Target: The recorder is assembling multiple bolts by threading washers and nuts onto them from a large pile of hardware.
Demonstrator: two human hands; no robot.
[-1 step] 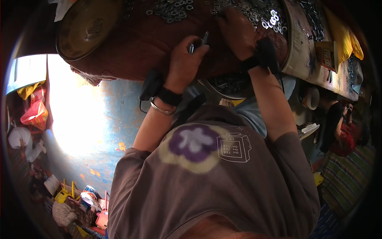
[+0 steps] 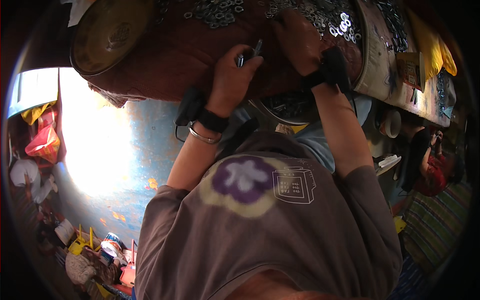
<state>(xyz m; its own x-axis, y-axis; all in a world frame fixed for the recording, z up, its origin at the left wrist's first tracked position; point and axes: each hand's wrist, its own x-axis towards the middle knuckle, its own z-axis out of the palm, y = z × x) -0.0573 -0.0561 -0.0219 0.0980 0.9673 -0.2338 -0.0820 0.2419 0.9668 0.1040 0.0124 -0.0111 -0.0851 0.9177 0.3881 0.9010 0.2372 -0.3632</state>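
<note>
My left hand (image 2: 231, 75) is closed around slim metal bolts (image 2: 258, 48); one shank sticks up past the fingertips and another shiny end shows between thumb and fingers. Over the dark red cloth (image 2: 185, 60), my right hand (image 2: 299, 42) reaches to the edge of a pile of flat washers (image 2: 320, 15). Its fingers are bent downward and bunched in shadow, so whatever they pinch is hidden. Left of that pile lies a heap of hex nuts (image 2: 218, 14). Both wrists carry black straps with dark boxes.
A round metal tray (image 2: 107, 40) stands at the far left. Below the cloth's near edge, a basin (image 2: 287, 107) holds dark metal parts. On the right are more bolts (image 2: 392, 25), a small box (image 2: 410, 70) and a yellow bag (image 2: 434, 47). Another person (image 2: 434, 170) sits at right.
</note>
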